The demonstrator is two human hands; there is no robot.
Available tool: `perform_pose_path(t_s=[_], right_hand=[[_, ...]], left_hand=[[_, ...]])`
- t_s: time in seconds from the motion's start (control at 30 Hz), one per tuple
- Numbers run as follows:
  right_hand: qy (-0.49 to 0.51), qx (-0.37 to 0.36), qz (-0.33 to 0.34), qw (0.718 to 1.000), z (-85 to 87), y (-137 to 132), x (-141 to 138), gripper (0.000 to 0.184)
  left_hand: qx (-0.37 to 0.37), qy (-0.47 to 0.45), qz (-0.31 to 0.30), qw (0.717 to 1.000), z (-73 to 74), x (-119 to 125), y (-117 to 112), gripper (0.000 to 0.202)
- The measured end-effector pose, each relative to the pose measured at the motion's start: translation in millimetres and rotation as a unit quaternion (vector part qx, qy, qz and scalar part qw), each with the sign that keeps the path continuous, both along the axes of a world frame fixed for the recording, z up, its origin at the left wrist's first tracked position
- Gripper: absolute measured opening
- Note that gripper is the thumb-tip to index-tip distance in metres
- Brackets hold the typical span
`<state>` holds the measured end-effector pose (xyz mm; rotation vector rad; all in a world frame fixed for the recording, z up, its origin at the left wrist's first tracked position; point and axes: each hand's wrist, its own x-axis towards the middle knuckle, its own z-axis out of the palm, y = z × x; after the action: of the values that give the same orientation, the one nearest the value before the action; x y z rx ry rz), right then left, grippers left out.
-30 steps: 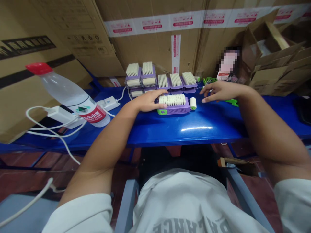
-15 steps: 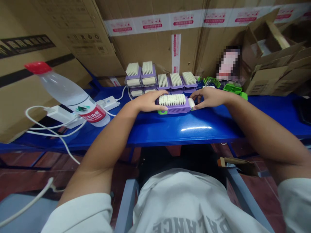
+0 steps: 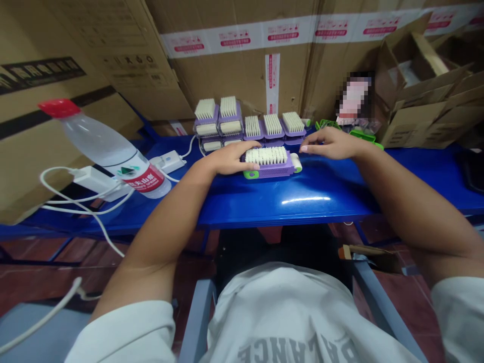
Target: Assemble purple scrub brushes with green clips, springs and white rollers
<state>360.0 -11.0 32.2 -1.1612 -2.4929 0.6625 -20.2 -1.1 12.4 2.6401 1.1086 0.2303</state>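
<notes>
A purple brush [image 3: 270, 170] with white bristles lies lengthwise on the blue table, bristles up. Green shows at its left end, and a white roller [image 3: 296, 162] with a green cap sits at its right end. My left hand [image 3: 237, 157] grips the brush's left end, thumb in front and fingers behind. My right hand [image 3: 328, 142] hovers just right of the roller, apart from it, holding nothing, with its fingers loosely bent and spread. Behind the brush stand several similar purple brushes [image 3: 273, 126], bristles up, some with clear covers and white rollers.
On the left of the blue table [image 3: 249, 204] stand a red-capped water bottle [image 3: 124, 156] and white adapters [image 3: 94, 181] with cables. Green plastic parts [image 3: 363, 135] lie at the back right, near an open cardboard box [image 3: 416, 111]. Large cartons [image 3: 234, 65] line the back.
My right hand has let go of the roller end and moved up and to the right. My left hand keeps its hold on the brush, which has barely shifted.
</notes>
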Motion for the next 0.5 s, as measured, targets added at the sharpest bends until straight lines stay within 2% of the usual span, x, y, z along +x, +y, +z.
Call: perform_pose_path(t_s=[0.13,0.23,0.33,0.43,0.5], right_hand=[[-0.048,-0.056,0.015,0.997,6.3,-8.6,-4.2,0.076],[-0.060,-0.050,0.002,0.997,12.8,-12.6,-3.2,0.078],[-0.059,-0.025,-0.071,0.995,24.2,-13.7,11.4,0.087],[-0.099,-0.047,-0.160,0.981,35.6,-12.9,33.5,0.101],[-0.146,-0.078,-0.214,0.963,40.3,-11.9,45.8,0.093]], left_hand=[[0.002,0.002,-0.003,1.000,0.2,-0.5,0.1,0.104],[0.003,0.000,-0.002,1.000,0.3,-0.8,0.0,0.104],[0.001,-0.001,-0.002,1.000,0.5,-0.7,-0.2,0.103],[-0.001,-0.001,-0.001,1.000,0.3,-0.7,-0.2,0.101],[-0.001,-0.003,-0.001,1.000,0.0,-0.8,-0.1,0.100]])
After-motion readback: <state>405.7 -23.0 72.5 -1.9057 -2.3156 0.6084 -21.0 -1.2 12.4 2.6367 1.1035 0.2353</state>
